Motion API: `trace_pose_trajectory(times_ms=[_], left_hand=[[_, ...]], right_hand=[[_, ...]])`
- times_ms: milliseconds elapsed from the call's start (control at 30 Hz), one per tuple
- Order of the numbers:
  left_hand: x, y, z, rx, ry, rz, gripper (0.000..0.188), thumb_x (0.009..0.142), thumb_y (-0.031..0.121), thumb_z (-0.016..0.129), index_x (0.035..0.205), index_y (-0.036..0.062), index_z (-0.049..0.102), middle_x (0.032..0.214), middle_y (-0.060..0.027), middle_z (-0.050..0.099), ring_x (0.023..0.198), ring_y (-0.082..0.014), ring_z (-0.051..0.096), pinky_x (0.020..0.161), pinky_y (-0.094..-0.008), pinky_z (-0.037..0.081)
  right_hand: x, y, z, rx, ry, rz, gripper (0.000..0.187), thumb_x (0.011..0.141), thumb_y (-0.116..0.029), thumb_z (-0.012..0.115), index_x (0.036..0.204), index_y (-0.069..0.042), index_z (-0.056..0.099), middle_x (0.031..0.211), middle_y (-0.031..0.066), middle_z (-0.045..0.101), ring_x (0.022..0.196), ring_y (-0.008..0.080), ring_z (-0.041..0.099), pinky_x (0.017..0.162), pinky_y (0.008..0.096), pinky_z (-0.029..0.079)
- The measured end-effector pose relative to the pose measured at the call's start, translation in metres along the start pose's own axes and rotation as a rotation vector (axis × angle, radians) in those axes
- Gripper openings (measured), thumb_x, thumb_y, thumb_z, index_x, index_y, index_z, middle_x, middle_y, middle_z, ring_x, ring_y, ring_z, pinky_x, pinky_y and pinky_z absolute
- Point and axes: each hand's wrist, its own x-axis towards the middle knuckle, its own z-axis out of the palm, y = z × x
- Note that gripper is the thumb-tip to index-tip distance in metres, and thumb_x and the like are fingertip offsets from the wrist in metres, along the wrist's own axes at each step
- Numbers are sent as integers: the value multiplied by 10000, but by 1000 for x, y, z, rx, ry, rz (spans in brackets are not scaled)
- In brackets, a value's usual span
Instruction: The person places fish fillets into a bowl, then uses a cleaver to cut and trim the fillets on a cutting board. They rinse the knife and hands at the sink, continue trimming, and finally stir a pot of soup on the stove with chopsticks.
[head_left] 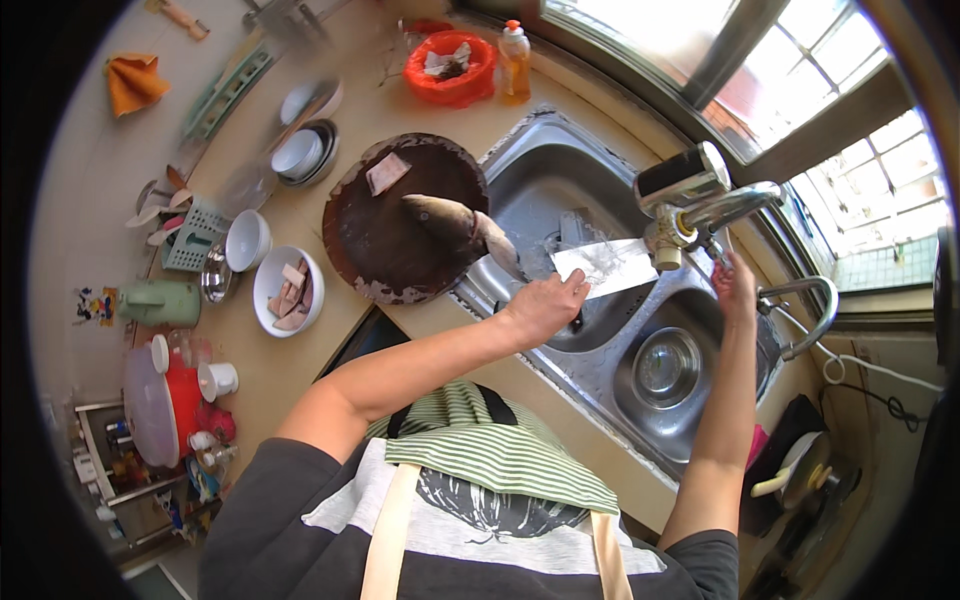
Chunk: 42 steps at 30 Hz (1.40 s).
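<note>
My left hand [545, 308] is closed around the handle of a cleaver, over the left basin of the steel sink [540, 140]. The broad, shiny cleaver blade [612, 268] lies beneath the tap [665, 240], with what looks like water splashing about it. My right hand [735, 287] is raised to the small lever on the tap's right side, its fingers curled against it. Left of the sink, a fish [445, 218] rests on a round dark chopping board [370, 240], its tail end reaching toward the basin. A pale slab of meat [387, 174] sits on the same board.
A white bowl of meat pieces [290, 292] stands left of the board, near more bowls [298, 155]. Behind are a red-lined bin [450, 68] and a soap bottle [515, 65]. The right basin holds a metal bowl [666, 368]; a second faucet [825, 310] rises beside it.
</note>
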Motion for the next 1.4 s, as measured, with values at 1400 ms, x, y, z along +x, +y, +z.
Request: trace_pose_trajectory(times_ms=[1400], left_hand=[[-338, -227, -90, 100, 92, -894, 231, 695, 143, 630, 875, 6, 678, 1028, -105, 592, 1145, -275, 495, 1150, -581, 154]], right_hand=[[-65, 148, 364, -1373, -208, -975, 359, 939, -257, 523, 1288, -186, 560, 856, 212, 666, 776, 415, 649, 664, 483, 496]])
